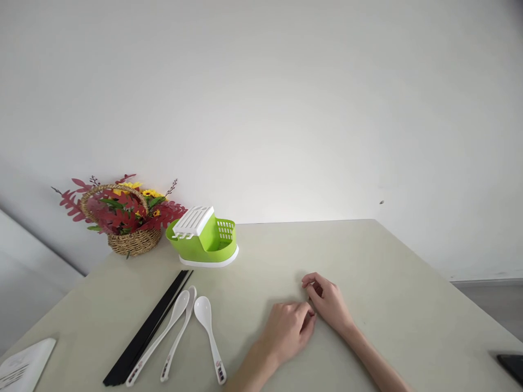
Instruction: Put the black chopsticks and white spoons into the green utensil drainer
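My left hand [288, 330] rests on the tabletop with its fingers curled into a loose fist, and nothing shows in it. Just beyond it to the right lies my right hand [329, 302], its fingers also bent inward around no visible object. The two hands are close together at the fingertips. Left of them are three white spoons: one [211, 338] apart, another [178, 340] and a third [161, 335] with their bowls overlapping. Beside these lies a bundle of black chopsticks [149, 329]. Behind stands a green and white cutlery holder [200, 247] with a slotted top.
A wicker basket [137, 243] of artificial red and yellow flowers stands at the back left against the wall. A white object [26, 363] with dark lines sits at the near left. Part of a dark, phone-like object [510, 366] shows at the right table edge.
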Action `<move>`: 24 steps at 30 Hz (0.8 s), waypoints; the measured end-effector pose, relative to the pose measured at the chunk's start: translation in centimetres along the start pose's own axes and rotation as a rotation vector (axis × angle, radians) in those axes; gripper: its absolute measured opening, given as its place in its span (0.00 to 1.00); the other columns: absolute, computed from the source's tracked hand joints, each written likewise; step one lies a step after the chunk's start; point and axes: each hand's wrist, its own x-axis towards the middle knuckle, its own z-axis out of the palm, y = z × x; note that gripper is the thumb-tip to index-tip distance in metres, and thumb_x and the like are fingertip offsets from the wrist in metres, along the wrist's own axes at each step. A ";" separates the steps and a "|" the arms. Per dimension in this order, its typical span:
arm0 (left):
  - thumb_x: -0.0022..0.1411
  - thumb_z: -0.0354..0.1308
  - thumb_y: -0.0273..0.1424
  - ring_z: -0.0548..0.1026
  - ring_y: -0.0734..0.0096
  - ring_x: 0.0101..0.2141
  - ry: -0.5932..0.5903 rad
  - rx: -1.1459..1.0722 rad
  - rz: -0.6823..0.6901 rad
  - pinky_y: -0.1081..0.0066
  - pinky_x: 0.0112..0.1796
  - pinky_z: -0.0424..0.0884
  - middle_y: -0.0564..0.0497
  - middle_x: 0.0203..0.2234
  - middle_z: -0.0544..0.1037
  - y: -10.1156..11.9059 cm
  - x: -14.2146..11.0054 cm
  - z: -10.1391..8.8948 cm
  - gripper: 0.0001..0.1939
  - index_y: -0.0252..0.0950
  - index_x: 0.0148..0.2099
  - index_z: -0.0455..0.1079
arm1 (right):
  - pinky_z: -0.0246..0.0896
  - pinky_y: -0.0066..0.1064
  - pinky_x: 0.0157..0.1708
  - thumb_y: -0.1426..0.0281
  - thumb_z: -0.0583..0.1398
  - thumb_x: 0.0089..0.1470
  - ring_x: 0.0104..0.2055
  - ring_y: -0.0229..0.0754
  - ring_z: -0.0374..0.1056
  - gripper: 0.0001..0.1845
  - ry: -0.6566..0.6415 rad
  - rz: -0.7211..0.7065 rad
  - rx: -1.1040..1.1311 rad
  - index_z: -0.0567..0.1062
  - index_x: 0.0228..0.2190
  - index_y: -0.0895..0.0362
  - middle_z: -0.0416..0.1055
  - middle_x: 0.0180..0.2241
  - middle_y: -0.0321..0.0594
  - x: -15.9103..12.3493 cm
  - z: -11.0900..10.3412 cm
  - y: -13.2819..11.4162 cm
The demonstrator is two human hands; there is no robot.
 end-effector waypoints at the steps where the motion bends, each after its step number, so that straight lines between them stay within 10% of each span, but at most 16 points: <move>1: 0.70 0.55 0.30 0.77 0.69 0.28 -0.001 -0.001 -0.003 0.70 0.30 0.63 0.55 0.29 0.82 0.0 0.0 0.0 0.05 0.41 0.42 0.73 | 0.65 0.33 0.30 0.65 0.54 0.56 0.26 0.42 0.70 0.11 0.004 0.000 -0.001 0.75 0.35 0.52 0.79 0.32 0.38 0.0 0.0 -0.1; 17: 0.69 0.55 0.29 0.77 0.69 0.29 0.008 0.025 0.010 0.70 0.31 0.64 0.54 0.30 0.81 0.2 -0.2 0.0 0.04 0.40 0.42 0.71 | 0.65 0.32 0.32 0.65 0.53 0.56 0.27 0.42 0.71 0.11 0.013 -0.015 0.004 0.75 0.34 0.52 0.79 0.31 0.37 0.2 -0.1 -0.4; 24: 0.65 0.56 0.25 0.78 0.67 0.31 0.010 -0.001 -0.056 0.70 0.34 0.69 0.53 0.32 0.81 2.0 -4.8 -1.3 0.08 0.41 0.45 0.71 | 0.64 0.32 0.31 0.65 0.54 0.55 0.27 0.42 0.70 0.12 -0.003 -0.016 -0.016 0.76 0.35 0.53 0.79 0.32 0.38 0.2 -0.1 -0.1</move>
